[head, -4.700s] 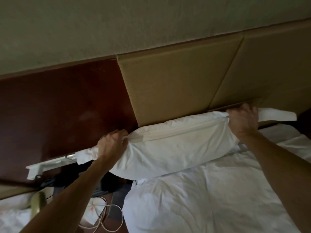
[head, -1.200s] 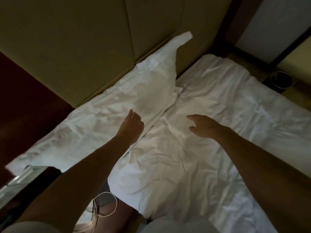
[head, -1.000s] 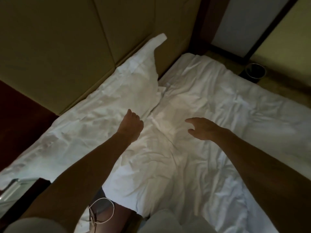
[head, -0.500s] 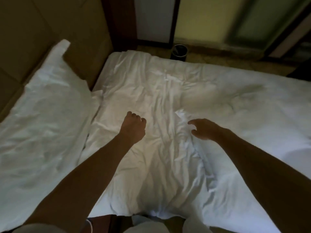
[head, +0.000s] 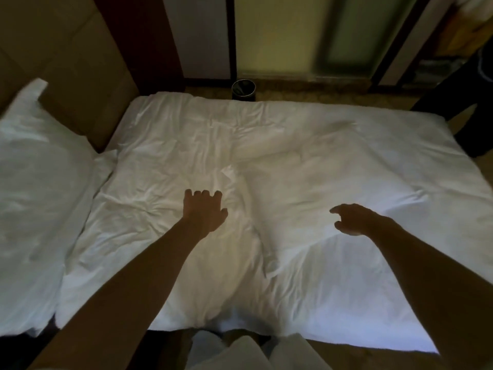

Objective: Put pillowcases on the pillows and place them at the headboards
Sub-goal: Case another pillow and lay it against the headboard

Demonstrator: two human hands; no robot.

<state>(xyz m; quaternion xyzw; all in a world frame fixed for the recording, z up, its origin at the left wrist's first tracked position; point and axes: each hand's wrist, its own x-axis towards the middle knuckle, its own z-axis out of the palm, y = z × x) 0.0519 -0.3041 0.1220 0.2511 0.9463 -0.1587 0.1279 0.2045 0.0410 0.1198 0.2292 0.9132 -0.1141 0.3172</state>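
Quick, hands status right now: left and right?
Left hand: fingers curled over the white duvet; grip cannot be told.
Right hand: open, holding nothing.

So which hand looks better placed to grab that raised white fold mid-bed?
Left, probably: the left hand lies just short of the raised fold, while the right hand hangs farther off to the side.

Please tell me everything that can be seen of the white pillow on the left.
The pillow is white, in a wrinkled case that looks like cotton. It lies flat along the tan padded headboard, one case corner standing up against it. Its other side rests on the white bedding. The left hand and right hand do not touch it.
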